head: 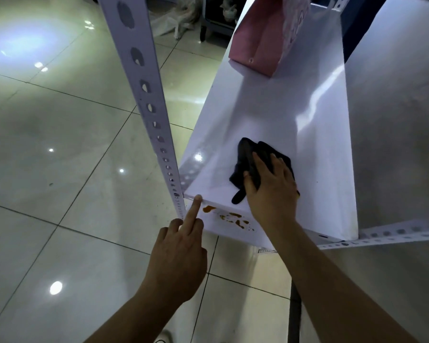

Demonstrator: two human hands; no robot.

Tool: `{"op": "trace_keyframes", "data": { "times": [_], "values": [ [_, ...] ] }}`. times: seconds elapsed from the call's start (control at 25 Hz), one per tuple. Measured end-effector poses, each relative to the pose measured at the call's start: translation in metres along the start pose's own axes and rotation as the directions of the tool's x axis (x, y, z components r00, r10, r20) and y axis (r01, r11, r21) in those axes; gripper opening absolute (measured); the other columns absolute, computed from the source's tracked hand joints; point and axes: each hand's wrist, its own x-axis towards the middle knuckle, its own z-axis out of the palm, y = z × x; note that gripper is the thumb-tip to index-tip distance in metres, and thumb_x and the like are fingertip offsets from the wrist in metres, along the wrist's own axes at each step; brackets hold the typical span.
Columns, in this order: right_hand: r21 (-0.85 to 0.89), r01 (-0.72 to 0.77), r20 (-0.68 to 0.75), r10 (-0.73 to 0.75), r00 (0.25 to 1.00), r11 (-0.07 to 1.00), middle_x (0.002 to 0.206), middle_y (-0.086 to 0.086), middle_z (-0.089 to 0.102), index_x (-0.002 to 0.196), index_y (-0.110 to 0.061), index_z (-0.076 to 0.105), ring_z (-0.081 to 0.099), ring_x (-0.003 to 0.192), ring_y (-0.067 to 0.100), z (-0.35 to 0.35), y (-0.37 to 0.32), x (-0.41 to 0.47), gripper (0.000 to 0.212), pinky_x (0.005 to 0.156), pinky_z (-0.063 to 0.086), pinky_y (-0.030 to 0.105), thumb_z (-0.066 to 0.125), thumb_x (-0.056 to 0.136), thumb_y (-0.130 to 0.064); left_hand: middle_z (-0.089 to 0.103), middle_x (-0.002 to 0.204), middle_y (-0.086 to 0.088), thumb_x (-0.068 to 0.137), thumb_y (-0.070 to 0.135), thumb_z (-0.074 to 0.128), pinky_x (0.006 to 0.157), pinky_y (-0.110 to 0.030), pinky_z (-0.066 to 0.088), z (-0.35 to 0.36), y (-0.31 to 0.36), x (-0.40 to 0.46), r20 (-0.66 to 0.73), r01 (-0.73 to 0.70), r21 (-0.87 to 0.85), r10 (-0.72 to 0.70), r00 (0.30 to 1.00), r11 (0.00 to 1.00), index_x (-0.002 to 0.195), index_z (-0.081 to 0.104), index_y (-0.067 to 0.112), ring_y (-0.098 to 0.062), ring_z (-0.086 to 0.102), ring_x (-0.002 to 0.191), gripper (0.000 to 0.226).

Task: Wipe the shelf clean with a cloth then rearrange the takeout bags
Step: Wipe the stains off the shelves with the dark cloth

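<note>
A white shelf board (263, 115) runs away from me on a metal rack. My right hand (270, 184) lies flat on a black cloth (248, 154) near the board's front edge, fingers spread over it and thumb alongside. My left hand (181, 248) is lower, its index finger stretched out and touching the board's front left corner, the other fingers curled. A pink takeout bag (260, 35) stands at the far end of the board. Orange-brown stains (233, 217) show on the lower shelf just under the front edge.
A perforated white upright (144, 95) rises at the left front corner of the rack. A perforated rail (382, 237) runs off to the right. Glossy floor tiles (60, 144) spread to the left, with plastic bags and a wheeled cart far behind.
</note>
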Motion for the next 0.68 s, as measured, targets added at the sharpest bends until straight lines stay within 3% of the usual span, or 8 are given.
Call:
{"op": "trace_keyframes", "data": {
  "times": [0.2,0.4,0.68],
  "values": [
    [0.016,-0.011,0.024,0.011,1.0,1.0,0.159,0.006,0.039,0.15,-0.034,0.047,0.029,0.149,0.03,-0.007,-0.007,-0.05,0.051,0.118,0.029,0.053,0.051,0.1,-0.045,0.005,0.166,-0.002,0.083,0.024,0.052,0.08,-0.034,0.049,0.005,0.002,-0.002,-0.012,0.011,0.005,-0.011,1.0,1.0,0.11,0.056,0.019,-0.021,0.056,0.098,0.028],
    [0.013,0.011,0.104,-0.013,0.995,1.0,0.161,0.011,0.036,0.152,-0.03,0.044,0.026,0.151,0.032,-0.002,-0.019,0.001,0.053,0.122,0.024,0.053,0.046,0.102,-0.046,-0.005,0.166,-0.004,0.081,0.024,0.046,0.077,-0.037,0.048,0.011,0.006,-0.001,-0.033,0.02,0.037,-0.019,0.999,0.999,0.109,0.056,0.017,-0.022,0.055,0.09,0.03],
    [0.057,0.015,0.084,-0.019,0.996,0.998,0.163,0.004,0.032,0.153,-0.034,0.041,0.021,0.152,0.026,-0.018,0.003,-0.048,0.051,0.122,0.024,0.049,0.045,0.103,-0.045,0.004,0.166,-0.008,0.077,0.019,0.063,0.07,-0.039,0.051,0.016,0.008,-0.002,-0.058,0.042,0.051,-0.039,0.998,0.998,0.102,0.061,0.015,-0.024,0.058,0.084,0.025]
  ]
}}
